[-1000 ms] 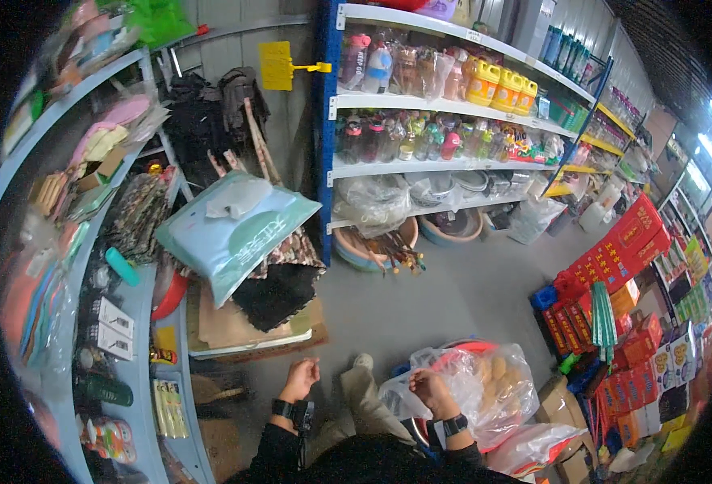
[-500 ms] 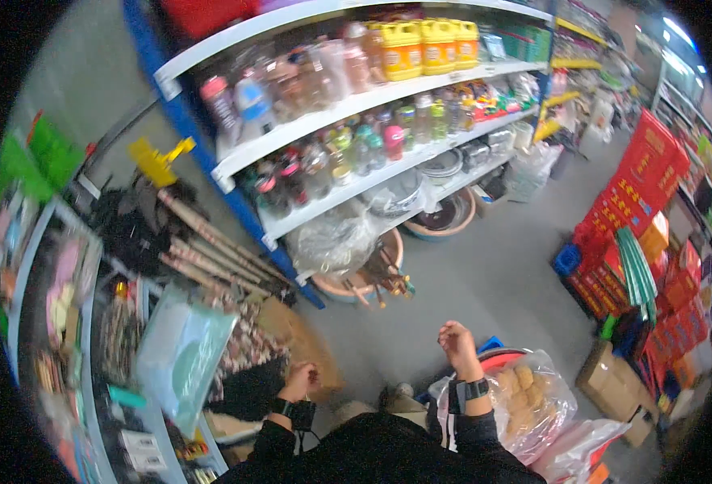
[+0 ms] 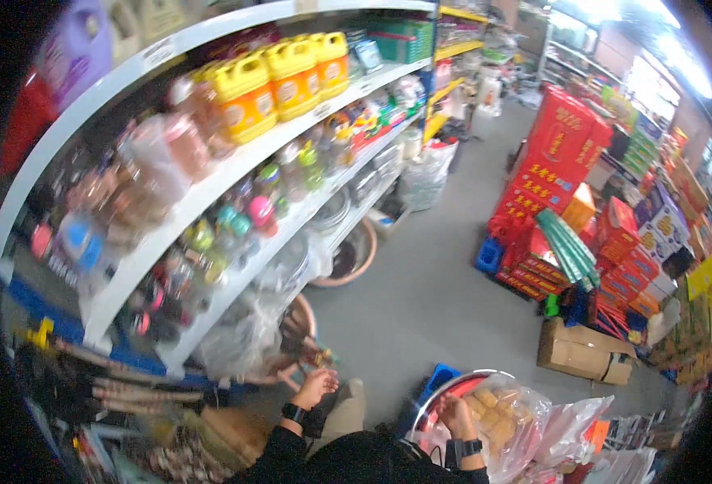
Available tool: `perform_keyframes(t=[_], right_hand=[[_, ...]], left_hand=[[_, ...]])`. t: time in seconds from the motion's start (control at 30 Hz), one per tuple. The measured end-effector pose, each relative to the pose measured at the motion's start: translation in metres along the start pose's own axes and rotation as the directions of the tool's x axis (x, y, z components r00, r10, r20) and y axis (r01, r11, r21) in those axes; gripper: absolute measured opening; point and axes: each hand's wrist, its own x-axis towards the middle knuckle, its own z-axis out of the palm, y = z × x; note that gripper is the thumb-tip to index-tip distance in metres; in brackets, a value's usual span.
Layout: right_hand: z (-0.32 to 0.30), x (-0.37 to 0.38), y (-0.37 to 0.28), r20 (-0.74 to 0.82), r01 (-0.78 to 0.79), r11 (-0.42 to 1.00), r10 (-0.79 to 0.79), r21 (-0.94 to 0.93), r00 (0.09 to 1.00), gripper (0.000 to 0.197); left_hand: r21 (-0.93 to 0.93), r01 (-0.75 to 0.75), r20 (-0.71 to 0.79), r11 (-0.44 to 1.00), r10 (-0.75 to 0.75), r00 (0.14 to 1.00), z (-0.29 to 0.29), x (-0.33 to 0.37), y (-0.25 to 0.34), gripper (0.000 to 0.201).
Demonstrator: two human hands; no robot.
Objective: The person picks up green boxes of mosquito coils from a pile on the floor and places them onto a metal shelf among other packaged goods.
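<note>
Reference landmark: the clear bag (image 3: 505, 415) of pale round pieces at the lower right of the head view, set in front of a round metal-rimmed basin (image 3: 444, 387). The right hand (image 3: 455, 413) rests at the bag's left edge, fingers curled against the plastic — it appears to pinch or gather the film, though the grip itself is too small to confirm. The left hand (image 3: 317, 385) is raised well to the left of the bag, fingers loosely bent, palm turned inward, holding nothing that can be seen. Both wrists carry dark bands. Judged step: handling the bag's mouth, either opening or closing it; the next move would likely call for the left hand to cross to the bag and take the opposite side of the film, so that the contents do not spill. Containers: the bag holds yellowish lumps, kind not determinable. More crumpled clear bags (image 3: 570, 427) lie just right of it. Beyond the bag, across the grey floor (image 3: 420, 298), stand cardboard boxes (image 3: 582, 351) and a stack of red cartons (image 3: 553, 161) on a blue crate (image 3: 489, 254). Far left of the bag, a white shelf unit (image 3: 210, 185) carries yellow jugs (image 3: 291, 77) on top and mixed bottles — contents blurred — below. Brown basins (image 3: 348, 258) sit under the shelf.
</note>
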Motion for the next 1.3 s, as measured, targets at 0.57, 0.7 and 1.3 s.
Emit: perform_keyframes(t=[0.57, 0.7, 1.3], right_hand=[[0.126, 0.119, -0.164, -0.212, 0.223, 0.975, -0.219, -0.005, 0.952, 0.018], [0.103, 0.149, -0.253, -0.212, 0.282, 0.957, -0.290, -0.069, 0.933, 0.016], [0.050, 0.221, -0.546, -0.323, 0.587, 0.792, -0.518, 0.170, 0.792, 0.014]], left_hand=[[0.223, 0.188, 0.209, 0.957, -0.235, 0.949, 0.143, 0.282, 0.166, 0.012], [0.208, 0.260, 0.227, 0.943, -0.305, 0.925, 0.230, 0.344, 0.162, 0.011], [0.468, 0.193, 0.361, 0.862, -0.386, 0.849, 0.587, 0.619, 0.190, 0.017]])
